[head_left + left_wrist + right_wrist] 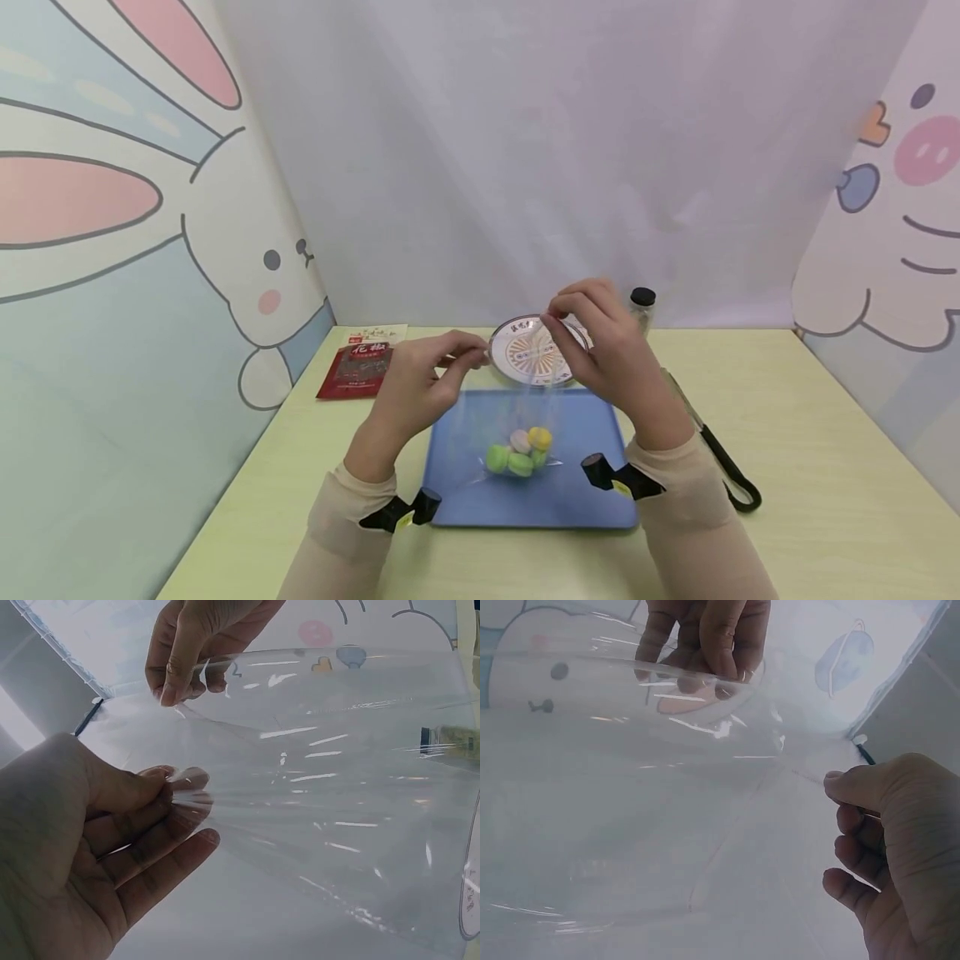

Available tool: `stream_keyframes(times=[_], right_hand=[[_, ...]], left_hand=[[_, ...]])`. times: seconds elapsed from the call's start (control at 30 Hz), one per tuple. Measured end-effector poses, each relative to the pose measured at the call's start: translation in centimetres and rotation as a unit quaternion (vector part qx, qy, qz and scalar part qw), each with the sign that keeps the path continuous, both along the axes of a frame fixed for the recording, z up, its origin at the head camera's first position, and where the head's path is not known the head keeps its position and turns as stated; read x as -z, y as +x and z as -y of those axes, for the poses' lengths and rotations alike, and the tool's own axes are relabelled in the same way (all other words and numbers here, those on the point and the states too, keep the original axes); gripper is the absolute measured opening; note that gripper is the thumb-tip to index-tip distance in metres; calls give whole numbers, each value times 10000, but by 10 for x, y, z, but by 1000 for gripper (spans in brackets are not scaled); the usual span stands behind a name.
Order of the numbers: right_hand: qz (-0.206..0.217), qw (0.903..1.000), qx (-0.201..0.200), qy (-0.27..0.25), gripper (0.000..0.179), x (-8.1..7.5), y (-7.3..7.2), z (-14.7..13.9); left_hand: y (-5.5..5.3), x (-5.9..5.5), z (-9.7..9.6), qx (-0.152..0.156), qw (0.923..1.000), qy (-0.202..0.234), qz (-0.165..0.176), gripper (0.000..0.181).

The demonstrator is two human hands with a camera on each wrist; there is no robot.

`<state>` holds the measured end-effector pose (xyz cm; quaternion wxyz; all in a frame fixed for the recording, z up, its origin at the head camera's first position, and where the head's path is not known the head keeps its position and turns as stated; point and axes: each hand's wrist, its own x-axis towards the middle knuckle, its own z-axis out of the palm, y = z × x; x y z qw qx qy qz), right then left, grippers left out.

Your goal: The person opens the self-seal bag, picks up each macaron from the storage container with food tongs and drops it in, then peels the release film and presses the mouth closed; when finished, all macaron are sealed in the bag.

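Note:
A clear plastic bag hangs between both hands over the blue tray. The left hand pinches one side of its upper edge between thumb and fingers, gathering the film in folds in the left wrist view. Higher up, the right hand pinches the other side; in the right wrist view its thumb presses the edge of the film. Several macarons, among them a green macaron, a yellow macaron and a pale pink macaron, lie bunched in the bottom of the bag, which overlaps the tray.
Behind the tray is a round patterned plate. A red spice packet lies at the back left. At the back right stands a jar with a black lid. Tongs with a black handle lie right of the tray.

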<state>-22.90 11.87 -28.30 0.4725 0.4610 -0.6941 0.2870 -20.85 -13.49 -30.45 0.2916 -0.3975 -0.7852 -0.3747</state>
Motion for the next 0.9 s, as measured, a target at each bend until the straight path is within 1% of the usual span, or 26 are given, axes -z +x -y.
stream_keyframes(times=[0.07, 0.1, 0.17, 0.3, 0.43, 0.53, 0.77, 0.9], right_hand=[[18, 10000, 39, -61, 5, -1, 0, -3], [25, 9999, 63, -86, 4, -1, -1, -4], [44, 9998, 130, -114, 10, -2, -1, -7], [106, 9994, 290, -130, 5, -2, -1, -14], [100, 9990, 352, -240, 21, -3, -3, -19], [97, 9985, 373, -385, 26, -3, -5, -21], [209, 9967, 482, -623, 24, -3, -7, -28], [272, 9958, 515, -711, 15, -2, -8, -31]], left_hand=[[-1, 0, 1, -27, 10000, 3, -28, 12], [-1, 0, 2, -41, 10000, 6, -38, 12], [-1, -1, 4, -85, 9999, -5, -58, 12], [-1, -3, 7, -197, 9998, -2, -74, 12], [-1, -5, 11, -296, 9995, 60, -113, 12], [-1, -7, 15, -393, 9990, 129, -155, 12], [-2, -12, 30, -705, 9964, 361, -311, 12], [-3, -15, 40, -809, 9944, 593, -330, 11]])
